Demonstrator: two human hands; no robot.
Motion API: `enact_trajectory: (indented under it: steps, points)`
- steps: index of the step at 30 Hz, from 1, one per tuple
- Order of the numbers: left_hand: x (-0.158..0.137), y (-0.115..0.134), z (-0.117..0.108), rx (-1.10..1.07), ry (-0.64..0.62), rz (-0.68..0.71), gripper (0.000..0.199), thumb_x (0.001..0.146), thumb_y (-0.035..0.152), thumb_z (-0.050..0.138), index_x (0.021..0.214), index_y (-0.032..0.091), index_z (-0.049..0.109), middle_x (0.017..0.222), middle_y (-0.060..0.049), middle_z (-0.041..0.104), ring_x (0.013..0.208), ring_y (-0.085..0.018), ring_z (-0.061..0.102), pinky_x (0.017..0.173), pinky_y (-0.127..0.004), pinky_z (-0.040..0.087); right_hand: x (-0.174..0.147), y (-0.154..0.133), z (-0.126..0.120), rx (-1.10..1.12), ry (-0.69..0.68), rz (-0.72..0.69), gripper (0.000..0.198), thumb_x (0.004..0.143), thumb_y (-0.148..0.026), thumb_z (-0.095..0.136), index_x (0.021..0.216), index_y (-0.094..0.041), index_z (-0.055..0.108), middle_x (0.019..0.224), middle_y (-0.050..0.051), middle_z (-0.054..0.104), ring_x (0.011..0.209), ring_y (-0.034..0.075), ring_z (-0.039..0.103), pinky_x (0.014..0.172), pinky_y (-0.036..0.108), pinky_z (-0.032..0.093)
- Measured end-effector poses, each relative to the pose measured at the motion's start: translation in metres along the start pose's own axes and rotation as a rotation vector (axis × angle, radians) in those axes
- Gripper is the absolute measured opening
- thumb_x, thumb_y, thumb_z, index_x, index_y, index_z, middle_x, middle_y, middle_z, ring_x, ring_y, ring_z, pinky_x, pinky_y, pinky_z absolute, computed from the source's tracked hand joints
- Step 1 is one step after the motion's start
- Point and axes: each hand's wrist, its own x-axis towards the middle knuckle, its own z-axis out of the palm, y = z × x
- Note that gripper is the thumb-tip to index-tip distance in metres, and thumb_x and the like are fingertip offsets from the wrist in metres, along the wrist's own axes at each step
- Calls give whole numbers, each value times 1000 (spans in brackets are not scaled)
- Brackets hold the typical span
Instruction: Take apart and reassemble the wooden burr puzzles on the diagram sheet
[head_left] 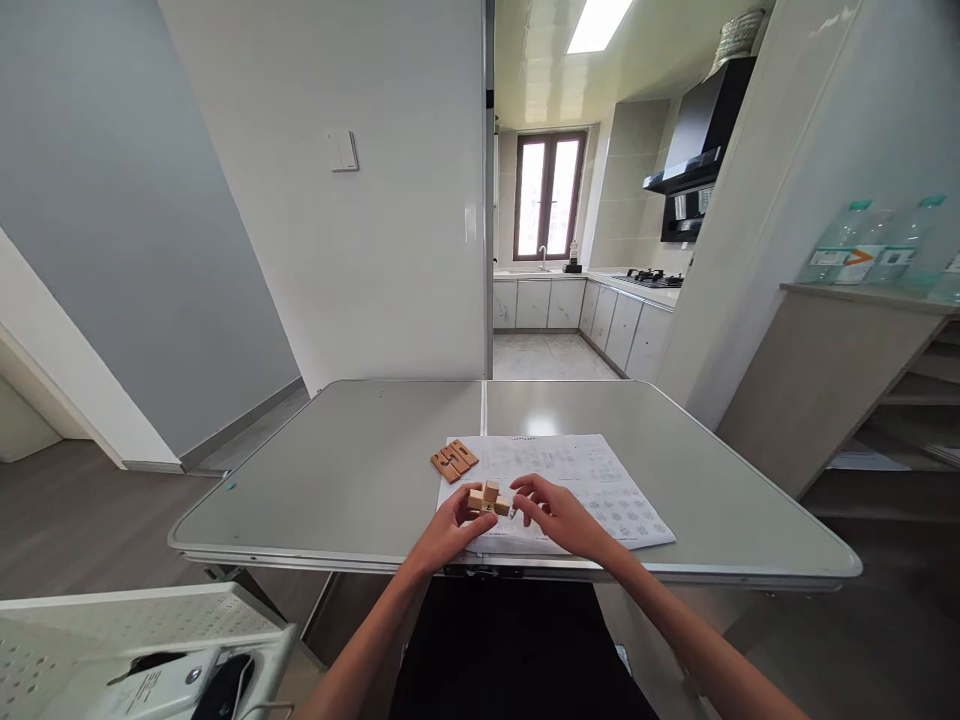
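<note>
**Left hand pinching small pale wooden block assembly over printed sheet, right hand beside it**

Far left, low: cream perforated plastic basket (120, 602), holding a white device (169, 688) and some dark items, details unclear. Above and behind, wall switch (343, 151) on white wall.

Grey folding table (352, 470) spans the middle. Near its centre, brown wooden pieces (454, 460) with dark cutouts lie side by side, overlapping the upper-left corner of the printed sheet (600, 458).

Left hand (448, 532): thumb on near side, fingers behind, pinching the pale wooden block assembly (489, 497) at its left end. Assembly is above the left part of the sheet; one block sticks up, others run sideways, dark mark on near face. Sheet has rows of small diagrams, too fine to read.

Right hand (556, 512): above the sheet, fingers bent and loosely parted, tips just beside assembly's right end. Can't tell if they touch or pinch anything.

Black trousers (517, 650) below table edge. Behind, kitchen: window (550, 197), faucet (542, 256), gas stove (651, 277), black range hood (694, 150).

Far right: clear bottles (904, 248), teal caps, standing on wooden shelf unit (840, 350).
</note>
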Motion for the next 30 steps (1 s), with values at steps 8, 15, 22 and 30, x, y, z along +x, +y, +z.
enact_trajectory:
  steps: [8, 15, 22, 30]
  points:
    - [-1, 12, 11, -98, 12, 47, 57, 89, 51, 73, 133, 18, 60, 119, -11, 71, 110, -27, 65, 101, -38, 47, -6, -34, -2, -58, -102, -53, 35, 104, -53, 47, 108, -23, 63, 88, 3, 73, 77, 19, 69, 69, 31, 51]
    - [-4, 19, 16, -47, 26, 82, 53, 89, 53, 72, 126, 15, 64, 111, -11, 72, 104, -26, 66, 97, -37, 48, -8, -45, 0, -137, -31, -126, 31, 105, -47, 47, 99, -22, 63, 81, 3, 71, 72, 18, 64, 64, 30, 46]
    - [-3, 20, 20, 5, 69, 67, 51, 92, 57, 66, 121, 15, 66, 105, -9, 72, 99, -25, 65, 94, -37, 49, -9, -47, -2, -194, 0, -186, 33, 107, -46, 44, 91, -22, 60, 84, 4, 69, 74, 20, 61, 70, 33, 46]
    - [-5, 28, 22, -69, 85, 87, 62, 85, 61, 72, 126, 15, 63, 115, -13, 70, 108, -29, 65, 98, -40, 50, -13, -56, 1, -211, 68, -187, 31, 105, -48, 45, 94, -23, 61, 83, 4, 68, 70, 20, 58, 67, 34, 48]
